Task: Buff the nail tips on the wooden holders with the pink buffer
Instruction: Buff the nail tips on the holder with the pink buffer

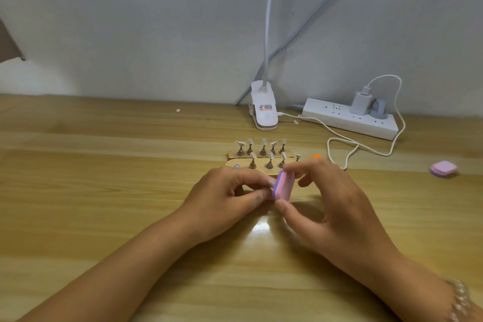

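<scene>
Wooden holders (236, 162) on table (104, 191), behind hands.

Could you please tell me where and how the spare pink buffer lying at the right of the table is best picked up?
Pinch the spare pink buffer by two opposite side edges, coming down from above. It lies flat on the table with bare wood around it, so its sides are free and its underside is not.
</scene>
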The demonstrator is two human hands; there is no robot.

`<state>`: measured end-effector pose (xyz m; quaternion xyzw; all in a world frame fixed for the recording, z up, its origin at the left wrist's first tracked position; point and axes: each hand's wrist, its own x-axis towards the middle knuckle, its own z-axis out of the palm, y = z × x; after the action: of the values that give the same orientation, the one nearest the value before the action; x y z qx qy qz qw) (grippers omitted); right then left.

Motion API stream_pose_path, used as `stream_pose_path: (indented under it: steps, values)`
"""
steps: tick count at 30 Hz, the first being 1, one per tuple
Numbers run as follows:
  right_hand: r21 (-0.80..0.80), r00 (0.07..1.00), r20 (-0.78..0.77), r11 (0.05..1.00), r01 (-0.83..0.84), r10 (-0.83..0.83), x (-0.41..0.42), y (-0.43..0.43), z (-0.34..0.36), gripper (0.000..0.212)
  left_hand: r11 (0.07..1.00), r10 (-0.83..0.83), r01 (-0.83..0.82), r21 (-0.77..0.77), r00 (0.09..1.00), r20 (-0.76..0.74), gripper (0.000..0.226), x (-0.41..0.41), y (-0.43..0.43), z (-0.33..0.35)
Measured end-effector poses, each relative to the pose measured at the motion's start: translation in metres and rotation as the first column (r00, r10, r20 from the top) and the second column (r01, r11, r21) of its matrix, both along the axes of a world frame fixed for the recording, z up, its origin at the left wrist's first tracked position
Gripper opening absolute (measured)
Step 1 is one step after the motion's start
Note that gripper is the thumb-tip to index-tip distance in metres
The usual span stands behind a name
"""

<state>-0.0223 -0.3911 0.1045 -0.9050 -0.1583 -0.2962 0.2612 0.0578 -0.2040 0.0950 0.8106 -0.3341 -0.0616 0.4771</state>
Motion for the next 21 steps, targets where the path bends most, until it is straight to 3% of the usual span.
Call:
stream_pose_path:
  steps: [5, 10, 14, 19, 21]
  values:
    - [-0.047, 0.999, -0.012, 0.998, -0.050, 0.049, -0.0013, 0.0027, -0.0018, 0.038, 1.000, 0.011, -0.011, -0.017, 1.000, 0.013, 0.017, -0.0002, 0.0008, 0.0000]
    - [0.036, 0.999, -0.011, 0.999, 0.033, -0.032, 0.0014, -0.0015, 0.0001, 0.033, 1.000, 0.026, -0.026, 0.000, 1.000, 0.007, 0.022, 0.0003, 0.0018, -0.0001]
    - [-0.004, 0.997, -0.060, 0.999, -0.038, 0.038, -0.0020, 0.0046, -0.0006, 0.035, 1.000, 0.018, -0.018, -0.011, 1.000, -0.013, 0.018, 0.0003, 0.0025, -0.0010]
    - [0.140, 0.996, -0.056, 0.987, 0.080, -0.073, 0.0024, -0.0036, 0.0006, 0.031, 1.000, 0.002, -0.002, -0.018, 1.000, -0.023, 0.019, 0.0006, 0.0013, -0.0018]
    - [0.085, 0.998, -0.048, 0.995, 0.044, -0.040, 0.0008, 0.0000, 0.0003, 0.032, 1.000, 0.001, -0.002, -0.014, 1.000, -0.026, 0.019, 0.0010, 0.0016, -0.0021]
